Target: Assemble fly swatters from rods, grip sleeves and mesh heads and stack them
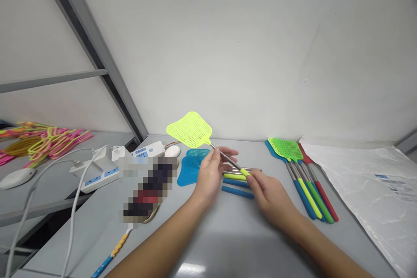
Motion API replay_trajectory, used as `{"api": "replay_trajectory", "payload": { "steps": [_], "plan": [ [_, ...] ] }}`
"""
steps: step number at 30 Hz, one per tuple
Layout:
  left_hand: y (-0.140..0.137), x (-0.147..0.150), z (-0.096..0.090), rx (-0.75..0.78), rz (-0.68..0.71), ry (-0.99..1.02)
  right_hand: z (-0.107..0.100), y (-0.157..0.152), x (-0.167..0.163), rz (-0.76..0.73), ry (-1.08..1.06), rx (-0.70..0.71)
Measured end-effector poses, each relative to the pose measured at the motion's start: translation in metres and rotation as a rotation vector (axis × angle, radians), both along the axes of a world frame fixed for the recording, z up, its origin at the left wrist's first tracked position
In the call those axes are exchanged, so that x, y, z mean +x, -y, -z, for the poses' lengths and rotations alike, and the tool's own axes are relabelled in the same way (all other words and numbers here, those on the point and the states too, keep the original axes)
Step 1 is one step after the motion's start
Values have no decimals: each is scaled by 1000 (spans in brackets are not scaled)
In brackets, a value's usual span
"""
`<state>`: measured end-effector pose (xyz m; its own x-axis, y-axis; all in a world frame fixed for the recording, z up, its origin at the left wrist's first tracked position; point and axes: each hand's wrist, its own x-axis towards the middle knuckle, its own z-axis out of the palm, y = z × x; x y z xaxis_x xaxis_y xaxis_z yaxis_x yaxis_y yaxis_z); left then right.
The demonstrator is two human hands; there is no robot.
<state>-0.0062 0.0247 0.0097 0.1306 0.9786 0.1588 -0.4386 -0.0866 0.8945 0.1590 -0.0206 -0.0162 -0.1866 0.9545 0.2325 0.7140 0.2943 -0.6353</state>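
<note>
A yellow fly swatter (190, 130) is held up over the table, its mesh head tilted to the upper left. My left hand (213, 169) grips the metal rod partway down, thumb on top and fingers loosely curled under it. My right hand (269, 193) is wrapped round the yellow handle, hiding most of it. Blue mesh swatter heads (192, 167) lie on the table behind my left hand. Between my hands rest loose blue handles (237, 192), a yellow handle (235, 177) and thin metal rods.
To the right lies a fanned stack of fly swatters (306, 182) in several colours, beside a white plastic bag (368, 191). At left are a power strip (100, 180) with cables, a pixelated phone-like object (150, 191), a white round device (172, 151) and pink-yellow cords (52, 143).
</note>
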Motion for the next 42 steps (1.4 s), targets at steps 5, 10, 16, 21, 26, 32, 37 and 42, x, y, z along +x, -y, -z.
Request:
{"api": "replay_trajectory", "payload": {
  "steps": [5, 10, 16, 21, 26, 32, 37, 42],
  "plan": [
    [2, 2, 4, 9, 96, -58, -3, 0, 0, -11, -34, -4],
    [6, 3, 5, 24, 230, -173, -10, 2, -3, -59, -212, -55],
    [24, 16, 5, 58, 312, -271, -16, 4, -8, -215, -769, -545],
    [18, 11, 4, -5, 182, -192, -15, 5, -12, -233, -1014, -687],
    [11, 7, 4, -80, 211, -156, -7, 3, -15, -245, -1094, -739],
    [16, 14, 7, -68, 284, -158, 2, 1, -19, -293, -1205, -748],
    [19, 17, 9, -126, 221, -127, 1, 0, -23, -290, -1213, -764],
    [15, 16, 10, -139, 130, -97, -2, 4, -28, -285, -1238, -783]
  ]
}}
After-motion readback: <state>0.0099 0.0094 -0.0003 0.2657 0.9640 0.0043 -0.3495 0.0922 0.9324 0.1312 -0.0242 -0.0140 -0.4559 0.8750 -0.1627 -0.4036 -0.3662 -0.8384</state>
